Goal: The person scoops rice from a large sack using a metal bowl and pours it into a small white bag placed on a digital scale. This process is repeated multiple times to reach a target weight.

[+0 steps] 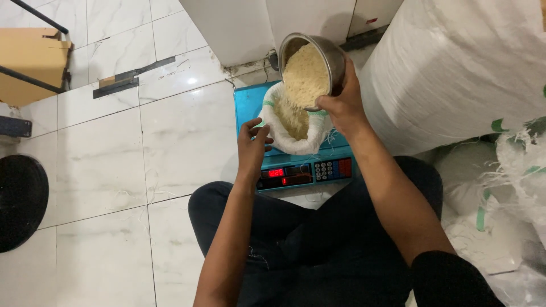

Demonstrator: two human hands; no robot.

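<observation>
1. Down low, the person's knees in dark trousers (pixel 318 239) bend close to the blue scale (pixel 245 105), so both arms can reach it.
2. Next, the left hand (pixel 253 145) has its grip pinched on the edge of the small white bag (pixel 284 139). This keeps the mouth of the bag open and stops it from flopping over.
3. The bag sits right on the scale, above the red number screen (pixel 277 172), so its weight shows there.
4. Then the right hand (pixel 341 108) has its grip closed round the rim of the metal bowl (pixel 335 57). The bowl is tipped over the bag, so the rice (pixel 305 77) slides down into it.
5. Beside that arm stands a very big white sack (pixel 455 68).
6. Far off lie the white floor tiles (pixel 114 148) and a brown box (pixel 28 62).
</observation>
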